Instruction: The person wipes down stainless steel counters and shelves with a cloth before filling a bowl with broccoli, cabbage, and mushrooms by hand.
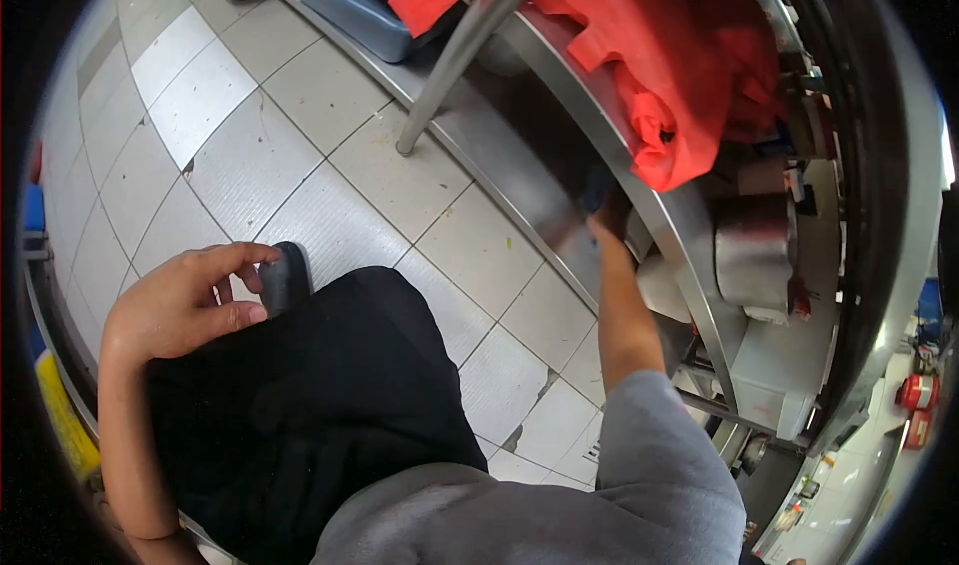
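Observation:
My left hand [195,300] hangs over my knee in black trousers [310,405], its loosely bent fingers apart and nothing between them. The tip of a dark shoe [288,277] shows beside its fingertips. My right arm reaches under a metal shelf [659,215]. Deep in the shadow above the lower metal shelf [489,155], my right hand [607,215] is closed round a dark bluish thing [596,189], too blurred and dim to identify.
Red cloth or plastic [679,95] drapes over the upper shelf edge. A metal leg [450,70] stands before the lower shelf, near a blue-grey bin [355,10]. A metal pot [754,250] sits at the right. Pale tiles [370,205] cover the floor.

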Available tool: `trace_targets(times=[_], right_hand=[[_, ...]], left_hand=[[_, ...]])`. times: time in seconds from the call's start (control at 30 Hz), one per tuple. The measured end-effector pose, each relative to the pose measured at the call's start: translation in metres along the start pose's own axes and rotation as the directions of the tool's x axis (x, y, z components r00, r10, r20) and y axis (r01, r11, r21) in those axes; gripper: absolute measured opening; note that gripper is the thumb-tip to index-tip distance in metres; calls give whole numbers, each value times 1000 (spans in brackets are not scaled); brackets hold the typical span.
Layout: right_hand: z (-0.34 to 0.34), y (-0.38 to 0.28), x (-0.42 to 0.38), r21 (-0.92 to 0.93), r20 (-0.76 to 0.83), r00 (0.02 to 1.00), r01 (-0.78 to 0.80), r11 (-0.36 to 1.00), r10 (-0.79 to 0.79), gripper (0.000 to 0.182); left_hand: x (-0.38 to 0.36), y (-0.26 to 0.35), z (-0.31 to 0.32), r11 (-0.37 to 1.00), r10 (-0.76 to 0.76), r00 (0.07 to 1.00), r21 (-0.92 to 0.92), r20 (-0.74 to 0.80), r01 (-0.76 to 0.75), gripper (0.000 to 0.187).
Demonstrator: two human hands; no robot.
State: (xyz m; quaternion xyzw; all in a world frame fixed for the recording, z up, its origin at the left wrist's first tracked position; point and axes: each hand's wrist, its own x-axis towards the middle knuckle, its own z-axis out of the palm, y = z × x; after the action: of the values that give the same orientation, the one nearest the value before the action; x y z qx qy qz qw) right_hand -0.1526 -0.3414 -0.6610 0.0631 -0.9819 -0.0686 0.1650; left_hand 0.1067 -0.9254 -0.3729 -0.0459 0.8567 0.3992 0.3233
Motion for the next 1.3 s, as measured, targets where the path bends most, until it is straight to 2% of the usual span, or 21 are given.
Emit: trace_targets(times=[0.07,0.1,0.17,0.23,0.27,0.4,0.47,0.5,0.57,0.6,0.63,0.73,0.83,0.97,1.0,1.03,1.1,1.17,1.2,1.27,1.3], right_hand=[[-11,4,-50,61,570,815,-175,983,110,55],[-37,3,-75,61,574,818,14,998,-46,48],[-80,23,-100,242,890,403,-20,970,-214,43],[-138,27,-96,381,924,90,-160,910,-372,38],[-145,35,-91,386,922,96,-160,908,-375,38],[-128,70,-56,381,687,726,-319,868,-34,44],[-67,73,-31,362,208,974,11,932,-93,53],[-44,63,-17,307,281,955,4,952,-95,59],[-38,-4,-1,362,662,739,-463,809,127,60],[24,-26,-12,108,469,880,-143,984,76,57],[-42,-88,-13,136,469,861,-291,947,197,54],[-52,-143,-44,226,137,989,27,974,-60,50],[-54,-87,-72,289,99,980,140,947,-175,52],[-32,95,-184,-27,365,897,-257,966,249,47],[-75,124,-201,-75,585,621,-600,797,522,38],[-113,154,-227,-165,748,599,-250,954,286,37],[-133,213,-289,-292,711,515,-402,867,479,40],[-212,199,-283,-176,779,221,-821,544,586,43],[-195,219,-290,-173,784,217,-823,541,582,43],[-142,251,-311,473,737,501,-862,184,454,43],[-140,224,-291,567,637,604,-788,239,480,44]], left_hand=[[2,2,-1,998,61,998,-10,-15,-61,52],[2,3,-2,995,103,994,-15,-29,-103,50],[1,7,-5,993,115,993,0,-23,-115,49],[3,7,-6,990,141,990,7,11,-141,48],[4,7,-7,990,142,990,13,6,-142,48],[3,15,-12,989,149,989,22,-1,-149,48],[3,19,-9,987,154,988,39,5,-154,48],[2,20,-8,985,169,986,36,4,-169,48],[6,20,-1,979,200,980,39,26,-200,48],[9,18,3,981,188,982,36,14,-188,48],[12,18,6,984,175,985,36,2,-175,48],[20,27,13,989,100,994,103,50,-104,51],[26,33,19,986,133,990,96,42,-137,50],[25,46,22,981,141,989,130,32,-144,50],[24,48,22,980,150,988,129,35,-153,50],[22,49,22,978,155,987,134,52,-160,50],[21,50,23,973,167,983,146,79,-177,49],[24,50,23,971,175,982,154,78,-185,49],[26,51,24,968,177,980,167,86,-190,49],[34,56,26,964,198,974,160,109,-214,48],[37,59,27,960,223,967,142,126,-240,48]])
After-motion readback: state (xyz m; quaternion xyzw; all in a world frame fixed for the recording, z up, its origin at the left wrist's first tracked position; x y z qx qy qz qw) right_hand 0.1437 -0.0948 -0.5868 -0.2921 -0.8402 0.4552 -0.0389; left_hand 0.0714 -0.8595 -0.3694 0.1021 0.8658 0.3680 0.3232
